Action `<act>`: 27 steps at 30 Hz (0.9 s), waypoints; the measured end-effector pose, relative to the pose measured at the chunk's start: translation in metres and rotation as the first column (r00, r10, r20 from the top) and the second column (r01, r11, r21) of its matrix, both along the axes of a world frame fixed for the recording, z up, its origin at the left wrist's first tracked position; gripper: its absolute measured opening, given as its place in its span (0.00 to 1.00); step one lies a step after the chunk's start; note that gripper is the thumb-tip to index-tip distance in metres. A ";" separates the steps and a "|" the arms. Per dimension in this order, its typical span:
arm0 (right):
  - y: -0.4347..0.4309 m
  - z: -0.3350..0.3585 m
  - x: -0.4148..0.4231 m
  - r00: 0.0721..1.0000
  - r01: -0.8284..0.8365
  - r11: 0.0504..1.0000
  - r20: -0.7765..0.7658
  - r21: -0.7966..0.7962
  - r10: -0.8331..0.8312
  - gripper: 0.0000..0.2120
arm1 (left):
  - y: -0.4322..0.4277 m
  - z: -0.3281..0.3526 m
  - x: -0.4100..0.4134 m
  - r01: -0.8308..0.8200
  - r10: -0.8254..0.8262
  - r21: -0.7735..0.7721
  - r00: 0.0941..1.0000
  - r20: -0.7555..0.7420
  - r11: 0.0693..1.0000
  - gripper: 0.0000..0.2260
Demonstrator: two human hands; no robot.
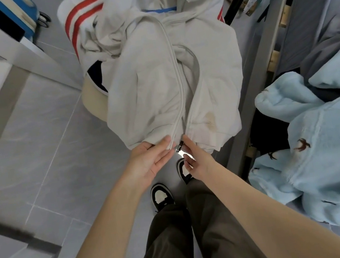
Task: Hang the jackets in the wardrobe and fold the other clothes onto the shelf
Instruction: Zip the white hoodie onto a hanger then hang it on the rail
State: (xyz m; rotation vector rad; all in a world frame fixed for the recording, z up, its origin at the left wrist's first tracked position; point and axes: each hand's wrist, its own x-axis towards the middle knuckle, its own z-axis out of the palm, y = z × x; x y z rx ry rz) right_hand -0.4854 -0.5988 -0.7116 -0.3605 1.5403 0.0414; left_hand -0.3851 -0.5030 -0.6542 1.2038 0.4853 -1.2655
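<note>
Left hand [149, 161] pinching jacket [157, 86] hem, centre frame | right hand [197, 162] nipping zip pull [179, 147] | step: zipping before hanging, I reckon | next: mate both halves, tug upward

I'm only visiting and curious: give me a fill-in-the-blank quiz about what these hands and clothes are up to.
The right hand pinches the small black ____ at the hem of the pale grey zip-up hooded jacket.
The left hand holds the jacket's hem; the zip's two sides lie apart, so it is ____.
The white garment beneath the jacket has stripes coloured ____.
The fluffy blanket on the person's right is light ____.
Missing words: zipper pull; open; red; blue.
</note>
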 end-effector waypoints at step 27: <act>-0.012 0.028 -0.044 0.882 -0.036 0.997 0.471 0.066 0.001 0.04 | -0.015 -0.020 -0.019 0.102 -0.167 0.254 0.953 0.252 0.962 0.10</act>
